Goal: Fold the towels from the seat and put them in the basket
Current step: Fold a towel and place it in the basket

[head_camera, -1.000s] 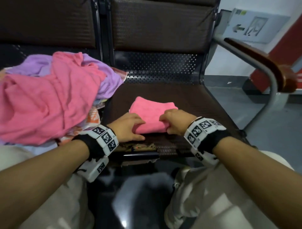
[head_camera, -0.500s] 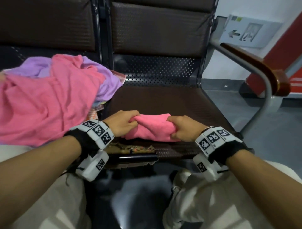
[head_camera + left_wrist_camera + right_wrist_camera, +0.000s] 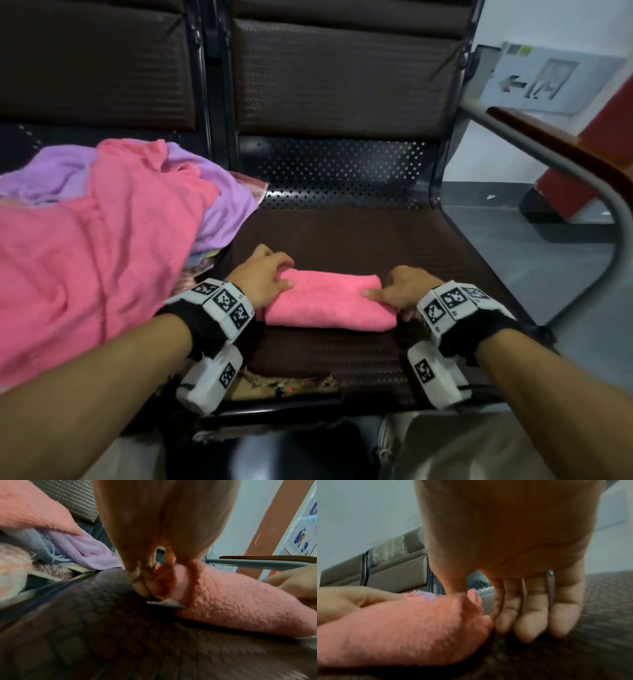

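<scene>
Both hands' fingers pinch folded pink towel ends on seat; left fingertips hidden underneath.

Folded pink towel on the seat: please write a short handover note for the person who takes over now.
Left hand: grips the left end of the folded pink towel, fingers curled round it.
Right hand: thumb on the towel's right end, fingers curled at its edge.
The towel lies flat on the brown seat.
Done: this towel looks folded.
Left: put it in the basket, which is not in view; then fold the pile of pink and purple towels on the neighbouring seat.
</scene>
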`<control>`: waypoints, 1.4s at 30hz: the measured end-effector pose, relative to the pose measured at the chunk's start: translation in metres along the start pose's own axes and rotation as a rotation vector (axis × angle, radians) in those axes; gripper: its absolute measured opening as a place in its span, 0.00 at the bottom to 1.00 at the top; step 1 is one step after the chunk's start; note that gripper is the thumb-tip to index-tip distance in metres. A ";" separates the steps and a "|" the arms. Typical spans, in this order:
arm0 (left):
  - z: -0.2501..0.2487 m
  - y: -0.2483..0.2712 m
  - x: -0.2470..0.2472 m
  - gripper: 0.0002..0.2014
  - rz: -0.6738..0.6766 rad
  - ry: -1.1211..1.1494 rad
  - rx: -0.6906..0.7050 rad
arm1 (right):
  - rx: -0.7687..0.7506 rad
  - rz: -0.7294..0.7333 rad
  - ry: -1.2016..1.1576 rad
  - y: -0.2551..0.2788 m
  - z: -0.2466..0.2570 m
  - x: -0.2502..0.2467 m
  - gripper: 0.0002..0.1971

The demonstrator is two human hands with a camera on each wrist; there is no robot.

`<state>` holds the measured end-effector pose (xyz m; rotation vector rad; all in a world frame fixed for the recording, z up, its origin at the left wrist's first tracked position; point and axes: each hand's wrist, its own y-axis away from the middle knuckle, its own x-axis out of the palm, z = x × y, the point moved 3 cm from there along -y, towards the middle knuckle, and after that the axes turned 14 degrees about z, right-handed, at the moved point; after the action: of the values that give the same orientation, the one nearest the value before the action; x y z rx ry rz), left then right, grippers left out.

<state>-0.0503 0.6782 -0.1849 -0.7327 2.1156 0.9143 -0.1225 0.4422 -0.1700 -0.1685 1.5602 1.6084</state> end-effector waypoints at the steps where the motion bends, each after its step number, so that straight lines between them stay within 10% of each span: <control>1: 0.000 -0.002 0.001 0.21 0.032 -0.013 -0.019 | 0.046 0.031 0.021 -0.003 -0.003 0.001 0.29; 7: -0.007 0.002 0.009 0.15 0.238 -0.097 -0.063 | -0.052 0.143 -0.275 -0.002 0.008 0.008 0.22; 11: -0.014 0.016 0.002 0.21 0.261 -0.166 -0.046 | -0.319 -0.060 -0.244 0.020 0.029 -0.014 0.10; 16: -0.066 0.041 -0.035 0.47 0.088 0.337 0.333 | -0.717 -0.183 -0.248 0.089 0.058 -0.053 0.10; 20: -0.128 0.062 -0.066 0.31 0.101 0.407 0.550 | -0.847 -0.357 -0.288 0.144 0.053 -0.084 0.11; 24: -0.163 0.069 -0.073 0.22 0.086 0.494 0.447 | -0.830 -0.583 -0.402 0.186 0.008 -0.103 0.10; 34: -0.308 0.081 -0.041 0.08 0.000 -0.174 0.425 | -0.748 -0.934 -0.961 0.238 -0.164 -0.047 0.07; 42: -0.386 0.046 0.107 0.33 0.293 -0.196 0.498 | -0.424 -1.001 -1.244 0.233 -0.317 0.063 0.09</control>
<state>-0.2925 0.3816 -0.0581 -0.0778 2.1753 0.5359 -0.4554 0.2343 -0.1009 -0.1012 0.0676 0.8242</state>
